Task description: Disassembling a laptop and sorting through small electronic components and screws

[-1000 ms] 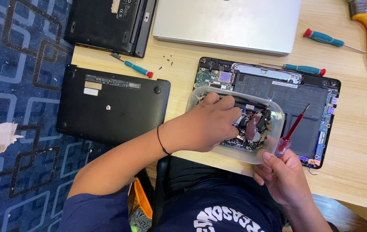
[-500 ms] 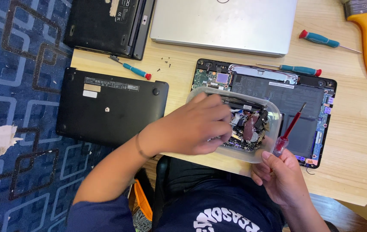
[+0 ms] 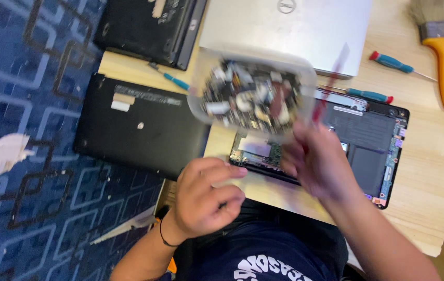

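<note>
Right hand [image 3: 318, 166], blurred, lifts a clear rounded plastic tub [image 3: 253, 91] of small parts over the opened laptop [image 3: 357, 151], fingers also pinching a red screwdriver [image 3: 328, 86]. Left hand [image 3: 204, 198] curls loosely, empty.

A closed silver laptop [image 3: 284, 26] is lying at twelve o'clock on the wooden bench [image 3: 435, 171]. A yellow-handled brush [image 3: 443, 49] is resting at two o'clock, a black laptop base cover [image 3: 141, 127] is sitting at nine o'clock, and two teal screwdrivers [image 3: 391, 62] are lying between them.
</note>
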